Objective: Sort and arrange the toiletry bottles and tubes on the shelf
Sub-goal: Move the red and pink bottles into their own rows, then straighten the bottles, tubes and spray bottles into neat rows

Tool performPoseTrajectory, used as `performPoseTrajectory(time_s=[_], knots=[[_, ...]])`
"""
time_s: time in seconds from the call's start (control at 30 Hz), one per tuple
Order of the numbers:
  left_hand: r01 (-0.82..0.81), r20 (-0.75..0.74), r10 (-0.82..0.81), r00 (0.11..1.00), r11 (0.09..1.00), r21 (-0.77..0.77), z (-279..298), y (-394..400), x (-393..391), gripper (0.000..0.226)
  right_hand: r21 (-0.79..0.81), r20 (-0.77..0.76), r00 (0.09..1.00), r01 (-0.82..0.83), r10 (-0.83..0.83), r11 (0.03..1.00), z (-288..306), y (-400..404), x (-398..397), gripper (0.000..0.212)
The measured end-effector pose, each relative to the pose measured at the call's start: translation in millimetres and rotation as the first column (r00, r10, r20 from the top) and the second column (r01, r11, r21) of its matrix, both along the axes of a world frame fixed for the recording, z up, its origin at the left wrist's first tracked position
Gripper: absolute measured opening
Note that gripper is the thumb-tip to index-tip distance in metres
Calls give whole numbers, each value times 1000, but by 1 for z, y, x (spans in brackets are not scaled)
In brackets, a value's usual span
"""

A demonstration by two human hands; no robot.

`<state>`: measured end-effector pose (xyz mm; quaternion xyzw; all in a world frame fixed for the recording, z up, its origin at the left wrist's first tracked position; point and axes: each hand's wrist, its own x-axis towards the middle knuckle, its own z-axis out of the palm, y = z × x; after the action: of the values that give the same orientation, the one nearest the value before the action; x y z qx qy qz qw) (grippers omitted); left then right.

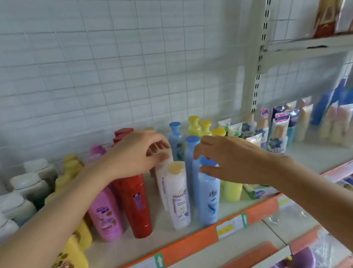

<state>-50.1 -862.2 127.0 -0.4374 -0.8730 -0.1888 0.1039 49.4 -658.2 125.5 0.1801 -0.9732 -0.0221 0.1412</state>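
- White jars (12,207): stood in a file at the far left of the shelf (200,232), front to back, apparently grouped by kind.
- Yellow bottles (73,266): ranked in a row just right of the jars, partly behind my left forearm.
- Pink bottle (106,215): stood at the front, touching the red bottle (138,204) beside it; more red caps lined up behind.
- My left hand (135,153): reached in over the red row, palm down, wrist bent, fingers curled onto the cap of a white bottle (161,177) in the second rank. I judged I was pinching it to straighten it into line.
- White bottle with yellow cap (177,195): upright at the front, just before the held one, label forward.
- Blue bottle (209,196): upright at the front, with two more blue ones filed behind it.
- My right hand (226,160): hovered over the blue cap, fingers spread and loosely bent, thumb beside the cap; whether it touched, I could not tell. It held nothing.
- Pale yellow bottles (231,189): filed right of the blue, partly hidden by my right hand.
- Packets and tubes (276,130): further right, blurred.
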Motion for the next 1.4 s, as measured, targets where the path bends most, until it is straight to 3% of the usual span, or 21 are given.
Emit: performPoseTrajectory(time_s=[0.27, 0.53, 0.77, 0.97, 1.17, 1.3, 1.4], knots=[[-7, -22, 9, 1000, 998, 56, -16, 100, 14, 23, -189, 57, 991, 129, -121, 973, -25, 138, -1, 18], [-36, -113, 50, 992, 992, 121, -41, 169, 42, 44, -206, 197, 976, 137, -95, 969, -76, 224, -18, 26], [-67, 28, 64, 998, 990, 126, -84, 234, 68, 25, -139, 363, 931, 84, -28, 987, -147, 246, -26, 56], [-94, 171, 76, 982, 990, 100, -120, 255, 66, 20, -232, 311, 950, 90, -13, 969, -168, 245, -41, 58], [-131, 98, 107, 989, 951, 279, -132, 273, 47, 24, -268, 214, 976, 92, -34, 959, -150, 253, -36, 62], [-188, 40, 194, 980, 844, 502, -144, 303, 39, 47, -279, 221, 969, 167, -107, 946, -138, 272, -17, 68], [-307, 99, 303, 948, 780, 546, -159, 326, 39, 65, -253, 218, 965, 198, -144, 947, -139, 287, -7, 69]])
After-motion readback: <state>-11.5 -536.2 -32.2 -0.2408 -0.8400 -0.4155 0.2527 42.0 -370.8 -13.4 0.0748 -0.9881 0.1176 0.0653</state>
